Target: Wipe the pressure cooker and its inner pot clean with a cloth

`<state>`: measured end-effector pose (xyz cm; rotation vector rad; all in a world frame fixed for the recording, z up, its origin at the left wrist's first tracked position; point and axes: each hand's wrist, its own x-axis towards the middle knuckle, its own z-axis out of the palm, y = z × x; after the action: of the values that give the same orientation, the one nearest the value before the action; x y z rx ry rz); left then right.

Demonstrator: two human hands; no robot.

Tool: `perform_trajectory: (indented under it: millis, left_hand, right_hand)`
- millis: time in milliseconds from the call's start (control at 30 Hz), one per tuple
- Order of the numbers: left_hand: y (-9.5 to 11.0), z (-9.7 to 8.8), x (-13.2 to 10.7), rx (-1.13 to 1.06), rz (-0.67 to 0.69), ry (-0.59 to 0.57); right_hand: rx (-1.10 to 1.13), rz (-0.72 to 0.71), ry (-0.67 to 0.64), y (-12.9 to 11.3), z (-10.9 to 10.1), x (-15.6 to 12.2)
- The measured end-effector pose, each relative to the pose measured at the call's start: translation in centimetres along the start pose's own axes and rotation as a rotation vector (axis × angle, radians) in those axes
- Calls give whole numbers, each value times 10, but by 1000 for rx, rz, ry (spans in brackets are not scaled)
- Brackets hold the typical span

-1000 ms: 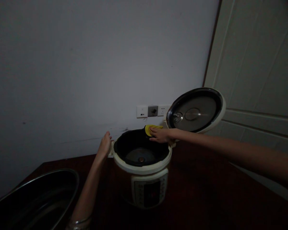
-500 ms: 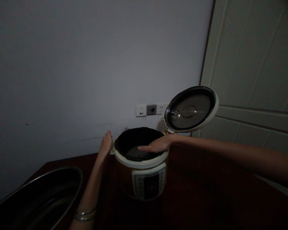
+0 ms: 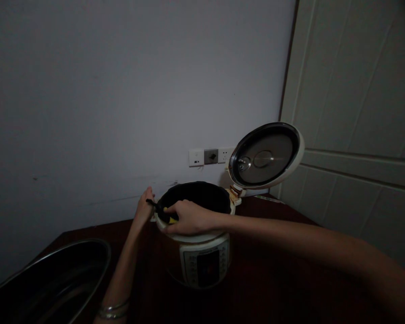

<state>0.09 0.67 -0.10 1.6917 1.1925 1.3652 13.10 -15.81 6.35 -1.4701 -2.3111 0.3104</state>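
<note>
A cream electric cooker stands on a dark table, its lid swung up at the right and its dark inside showing. My right hand is closed on a yellow and dark sponge and presses it against the cooker's front left rim. My left hand rests against the cooker's left side, fingers curled at the rim. A bangle sits on my left wrist.
A large dark metal basin lies at the lower left of the dark wooden table. Wall sockets sit behind the cooker. A pale panelled door fills the right side.
My right hand has moved with the sponge from the back rim, across the opening, to the front left rim. The left hand has stayed at the cooker's left side.
</note>
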Motion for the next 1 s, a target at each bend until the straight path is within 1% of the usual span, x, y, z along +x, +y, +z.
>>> perform_trajectory:
  millis: [67,167,267,333,433,533,633,700,767,833,900,1000]
  left_hand:
    - [2,0,0,23,-32,-6]
    - [4,0,0,56,-41,-5]
    - [4,0,0,65,-65,-1]
    - [2,-1,2,51,-78,3]
    - [-3,0,5,17,-85,-1]
    - [-5,0,8,-39,-95,0]
    - [0,-1,6,-186,-188,13]
    - [4,-4,2,-318,-250,43]
    - [7,-7,-4,-440,-280,93]
    - [8,-11,-12,-531,-308,118]
    - [7,-15,-20,-607,-343,108]
    - [6,-19,-31,-751,-400,70]
  right_hand:
    - [-96,-42,28,3,-4,-22]
    - [-130,-70,-5,10,-15,-61]
    - [-148,-138,-41,22,-31,-95]
    - [-183,-158,-54,33,-42,-110]
    - [-257,-102,-40,54,-56,-121]
    - [-341,-26,-11,72,-63,-123]
    - [-366,-18,12,74,-59,-124]
    - [-319,-76,22,65,-49,-126]
    - [-267,-170,23,51,-35,-126]
    - [-256,-264,1,37,-20,-120]
    - [-277,-340,-36,24,-8,-105]
    - [-297,-417,-66,11,4,-65]
